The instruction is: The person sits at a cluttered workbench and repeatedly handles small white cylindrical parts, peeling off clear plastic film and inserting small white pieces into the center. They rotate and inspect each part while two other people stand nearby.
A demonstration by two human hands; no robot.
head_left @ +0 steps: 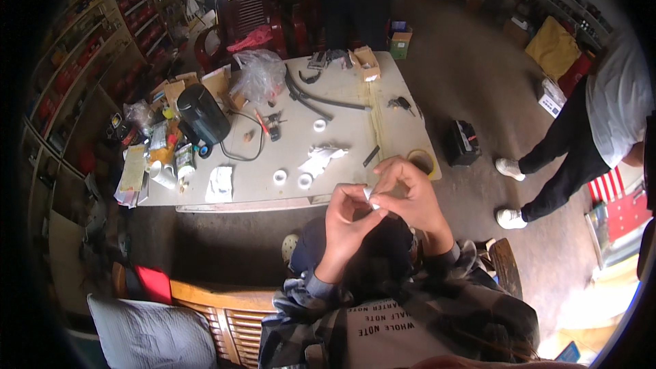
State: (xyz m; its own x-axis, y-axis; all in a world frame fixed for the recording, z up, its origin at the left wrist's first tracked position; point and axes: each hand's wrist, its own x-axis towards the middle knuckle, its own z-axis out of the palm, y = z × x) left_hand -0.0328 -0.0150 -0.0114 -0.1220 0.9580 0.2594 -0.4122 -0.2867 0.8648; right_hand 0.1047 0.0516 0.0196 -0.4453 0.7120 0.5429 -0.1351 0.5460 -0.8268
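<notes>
Just past the near edge of the table, my left hand [346, 224] and my right hand [410, 199] meet over my lap. Their fingertips pinch a small white piece [368, 193] between them; its kind is too small to make out, and the fingers partly cover it. Close by on the table lie small white rolls, one [305, 181] left of my hands, another [280, 177] beside it and a third [319, 125] farther back. Crumpled white wrapping [322, 159] rests behind the nearest roll. A yellowish tape roll [421, 161] lies beside my right hand.
A black kettle [203, 115] with a cord stands on the table's left among clutter. Black hoses [324, 100], a clear plastic bag [258, 76] and an open carton [366, 63] lie farther back. One person [355, 0] stands behind the table, another [581, 143] at the right.
</notes>
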